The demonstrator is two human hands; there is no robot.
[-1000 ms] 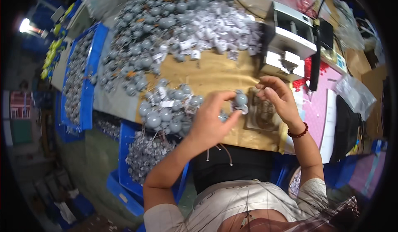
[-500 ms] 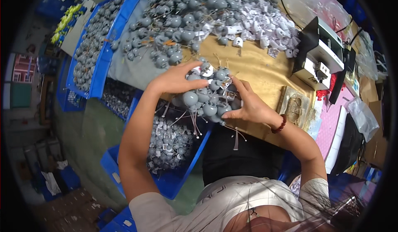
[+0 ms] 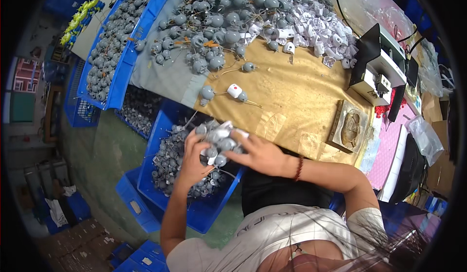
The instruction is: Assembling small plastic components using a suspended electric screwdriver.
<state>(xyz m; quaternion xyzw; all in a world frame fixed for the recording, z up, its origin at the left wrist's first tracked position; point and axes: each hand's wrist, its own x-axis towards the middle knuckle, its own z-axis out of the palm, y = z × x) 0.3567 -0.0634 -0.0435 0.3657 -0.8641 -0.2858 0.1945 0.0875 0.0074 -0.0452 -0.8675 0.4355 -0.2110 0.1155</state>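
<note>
Between my two hands is a bunch of grey round plastic parts with wires (image 3: 221,140), with some white pieces among them. My left hand (image 3: 192,160) curls around its left side and my right hand (image 3: 260,154) presses against its right side. The bunch is over a blue bin (image 3: 221,206) beside the table edge, which holds many similar small grey parts (image 3: 168,162). Some fingers are blurred. On the gold-coloured table cover lie a grey part (image 3: 206,93) and a white capped piece with a red dot (image 3: 234,90).
A heap of grey wired parts (image 3: 233,19) and a pile of white plastic pieces (image 3: 321,34) cover the table's back. To the right stand a black-and-white device (image 3: 382,58) and a metal mould (image 3: 350,127). A long blue tray (image 3: 121,68) of grey parts is at left.
Both hands have moved left and toward me, carrying the bunch of grey parts from the table to over the blue bin. A few pieces lie where the bunch was.
</note>
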